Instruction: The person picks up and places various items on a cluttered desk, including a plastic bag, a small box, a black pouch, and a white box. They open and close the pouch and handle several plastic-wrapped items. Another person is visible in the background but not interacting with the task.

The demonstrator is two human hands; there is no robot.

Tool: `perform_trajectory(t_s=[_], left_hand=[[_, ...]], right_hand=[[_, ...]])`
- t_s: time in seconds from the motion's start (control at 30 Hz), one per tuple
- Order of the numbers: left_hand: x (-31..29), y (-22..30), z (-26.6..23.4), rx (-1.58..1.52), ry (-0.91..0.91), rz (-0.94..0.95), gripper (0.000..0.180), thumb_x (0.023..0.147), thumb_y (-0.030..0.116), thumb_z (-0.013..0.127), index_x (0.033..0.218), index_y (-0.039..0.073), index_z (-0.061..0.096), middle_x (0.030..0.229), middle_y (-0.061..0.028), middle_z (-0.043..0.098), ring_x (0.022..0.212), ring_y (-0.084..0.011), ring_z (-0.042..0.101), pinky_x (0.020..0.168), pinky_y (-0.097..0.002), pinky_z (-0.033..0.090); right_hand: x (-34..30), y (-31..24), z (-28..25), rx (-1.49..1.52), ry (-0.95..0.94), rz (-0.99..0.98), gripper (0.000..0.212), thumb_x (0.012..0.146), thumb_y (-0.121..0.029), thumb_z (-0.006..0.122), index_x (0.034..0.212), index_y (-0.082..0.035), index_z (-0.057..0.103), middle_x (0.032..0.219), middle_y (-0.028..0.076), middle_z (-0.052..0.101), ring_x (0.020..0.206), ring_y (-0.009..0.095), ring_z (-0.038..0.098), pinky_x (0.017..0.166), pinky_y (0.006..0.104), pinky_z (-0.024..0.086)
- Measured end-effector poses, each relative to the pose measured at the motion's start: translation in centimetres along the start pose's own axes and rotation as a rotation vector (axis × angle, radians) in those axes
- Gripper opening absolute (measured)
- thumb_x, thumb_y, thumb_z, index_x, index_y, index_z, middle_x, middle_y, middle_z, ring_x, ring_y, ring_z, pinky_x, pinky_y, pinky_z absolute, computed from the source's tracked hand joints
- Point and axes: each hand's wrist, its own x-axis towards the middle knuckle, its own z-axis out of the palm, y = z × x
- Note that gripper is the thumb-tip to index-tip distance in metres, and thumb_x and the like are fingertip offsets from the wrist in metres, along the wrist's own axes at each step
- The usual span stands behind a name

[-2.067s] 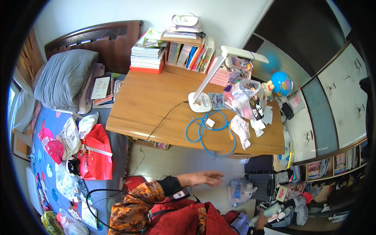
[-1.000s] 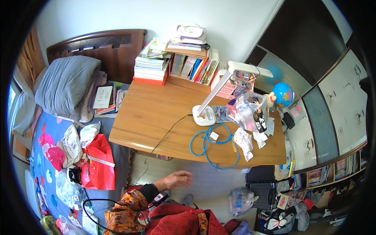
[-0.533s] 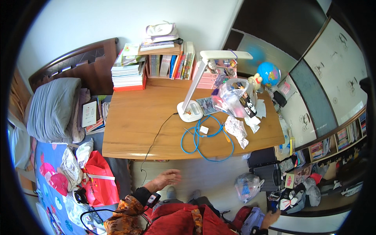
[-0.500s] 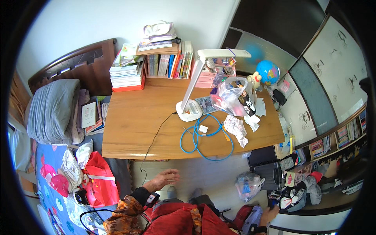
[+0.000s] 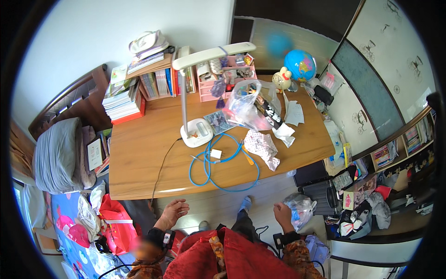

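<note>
While both forearms extend over the floor (image 5: 195,211) in front of the bench (image 5: 139,158), neither of the 2 grips reaches the bench top. The left grip (image 5: 173,214) is partly open, with fingers loosely bent and directed to the right; it has hold of nothing visible. The right grip (image 5: 282,214) points toward the bench with its back largely presented; its finger opening and contents cannot be told.

The blue cable (image 5: 207,162) lies coiled in loose loops on the bench, ahead and to the right of the left grip, and well apart from it. Relative to the right grip, the cable is ahead and to the left. Its lowest loop extends past the front edge. 1 white block (image 5: 216,153) sits within the coil area; 1 orange strip (image 5: 248,159) lies at its right side, near the dotted cloth (image 5: 261,148). The lamp base (image 5: 197,133) stands just behind the coil, and a black cord (image 5: 162,162) runs from it to the front edge.

On the floor, a clear plastic bag (image 5: 301,211) is just beside the right grip, on its right; contact cannot be confirmed.
</note>
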Motion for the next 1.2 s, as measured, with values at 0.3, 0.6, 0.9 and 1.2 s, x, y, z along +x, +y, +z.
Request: perform_trajectory(t_s=[0.3,0.6,0.9,1.2], left_hand=[[6.4,0.2,11.2,-0.055,0.077,0.029,0.018,0.095,0.017,0.056,0.107,0.003,0.059,0.065,-0.0046,0.058,0.067,-0.0222,0.060,0.064,-0.0350,0.050],[13.0,0.8,25.4,0.179,-0.056,-0.017,0.020,0.095,0.014,0.056,0.108,-0.001,0.057,0.069,-0.0092,0.061,0.068,-0.0215,0.061,0.063,-0.0307,0.049],[17.3,1.9,29.2,0.312,-0.182,-0.103,0.023,0.097,0.015,0.052,0.113,-0.001,0.057,0.078,-0.0101,0.064,0.070,-0.0163,0.061,0.065,-0.0259,0.049],[18.6,3.4,30.0,0.267,-0.161,-0.116,0.020,0.096,0.012,0.052,0.111,0.001,0.057,0.080,-0.0091,0.065,0.072,-0.0153,0.061,0.066,-0.0256,0.049]], right_hand=[[12.1,2.3,-4.6,0.190,-0.077,-0.176,0.017,0.085,-0.018,0.062,0.096,-0.006,0.068,0.083,0.017,0.069,0.078,0.033,0.068,0.068,0.0388,0.053],[18.2,4.7,-8.1,0.226,-0.165,-0.128,0.022,0.087,-0.018,0.058,0.103,-0.005,0.066,0.090,0.021,0.070,0.086,0.036,0.068,0.074,0.0416,0.054],[21.1,4.3,-8.2,0.352,-0.150,-0.032,0.023,0.090,-0.020,0.062,0.104,-0.003,0.067,0.087,0.015,0.071,0.080,0.023,0.070,0.070,0.0319,0.053],[34.5,-0.5,-10.0,0.225,0.122,-0.166,0.031,0.088,-0.018,0.063,0.114,-0.003,0.059,0.102,0.020,0.065,0.096,0.033,0.064,0.081,0.0398,0.051]])
